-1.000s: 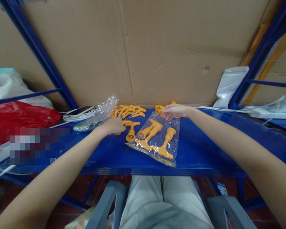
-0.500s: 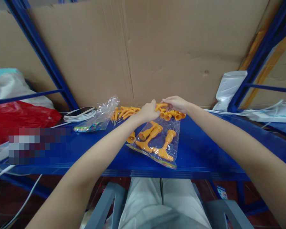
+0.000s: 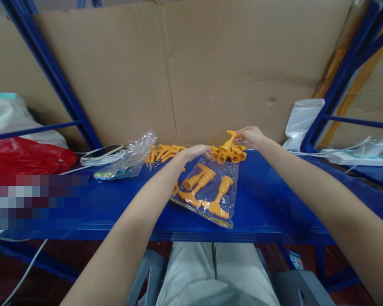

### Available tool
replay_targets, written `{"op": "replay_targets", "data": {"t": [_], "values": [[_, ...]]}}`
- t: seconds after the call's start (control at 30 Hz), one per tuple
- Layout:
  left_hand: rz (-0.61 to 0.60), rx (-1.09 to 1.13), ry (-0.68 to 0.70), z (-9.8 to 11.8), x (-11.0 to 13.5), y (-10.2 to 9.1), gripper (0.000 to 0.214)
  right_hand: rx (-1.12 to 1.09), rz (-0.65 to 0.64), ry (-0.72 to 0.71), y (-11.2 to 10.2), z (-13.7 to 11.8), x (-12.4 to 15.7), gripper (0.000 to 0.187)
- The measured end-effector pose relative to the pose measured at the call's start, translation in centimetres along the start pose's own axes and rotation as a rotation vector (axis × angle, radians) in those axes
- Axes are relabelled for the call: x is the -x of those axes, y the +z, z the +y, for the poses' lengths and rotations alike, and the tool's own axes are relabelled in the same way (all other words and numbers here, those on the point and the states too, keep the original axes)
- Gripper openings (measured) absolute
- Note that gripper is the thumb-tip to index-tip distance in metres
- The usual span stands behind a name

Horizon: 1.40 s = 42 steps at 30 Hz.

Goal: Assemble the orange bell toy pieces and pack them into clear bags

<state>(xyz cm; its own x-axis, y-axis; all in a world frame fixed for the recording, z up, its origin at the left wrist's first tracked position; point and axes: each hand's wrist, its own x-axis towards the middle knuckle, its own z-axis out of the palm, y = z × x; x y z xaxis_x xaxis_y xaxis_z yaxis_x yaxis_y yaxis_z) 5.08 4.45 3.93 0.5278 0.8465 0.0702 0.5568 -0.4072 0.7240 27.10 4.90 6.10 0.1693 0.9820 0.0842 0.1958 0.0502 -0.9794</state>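
The right hand (image 3: 250, 137) is pinched on one orange piece (image 3: 230, 139), held just above the small heap of orange pieces (image 3: 231, 154) at the far side of the blue shelf (image 3: 274, 199). The left hand (image 3: 196, 151) lies at the far edge of the clear bag (image 3: 210, 191), which sits flat in the middle with several pieces inside. If the bag's mouth is slack, I'd say the piece could catch on the plastic and skid off. A nudge could also slide the bag towards the near lip, where its corner already reaches. The left fingers are hidden, so I cannot tell whether they grip the bag. The forearm covers part of the second heap (image 3: 164, 151), and a patch at the left is blurred out.
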Motion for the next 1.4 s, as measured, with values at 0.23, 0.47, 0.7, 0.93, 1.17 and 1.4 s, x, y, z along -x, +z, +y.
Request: {"op": "replay_targets", "data": {"t": [0.23,0.47,0.7,0.93,1.17,1.4], "values": [[-0.139,0.189,0.065,-0.9,-0.2,-0.1,0.01,0.024,0.156,-0.018,1.3,0.8,1.1,0.008],[-0.089,0.345,0.112,-0.5,0.2,-0.5,0.009,0.015,0.013,0.049,3.4,1.1,2.1,0.015],[-0.004,0.378,0.055,-0.4,0.2,-0.4,0.009,-0.025,-0.298,0.189,4.0,1.8,2.3,0.018],[0.06,0.315,0.013,-0.4,0.3,-0.7,0.008,-0.081,-0.473,0.161,4.1,2.2,2.0,0.019],[0.027,0.27,0.024,-0.5,0.5,-1.0,0.007,-0.048,-0.53,0.168,4.3,2.0,2.1,0.021],[-0.027,0.323,0.024,-0.2,0.8,-0.7,0.008,-0.021,-0.585,0.172,4.6,2.0,1.9,0.019]]}}
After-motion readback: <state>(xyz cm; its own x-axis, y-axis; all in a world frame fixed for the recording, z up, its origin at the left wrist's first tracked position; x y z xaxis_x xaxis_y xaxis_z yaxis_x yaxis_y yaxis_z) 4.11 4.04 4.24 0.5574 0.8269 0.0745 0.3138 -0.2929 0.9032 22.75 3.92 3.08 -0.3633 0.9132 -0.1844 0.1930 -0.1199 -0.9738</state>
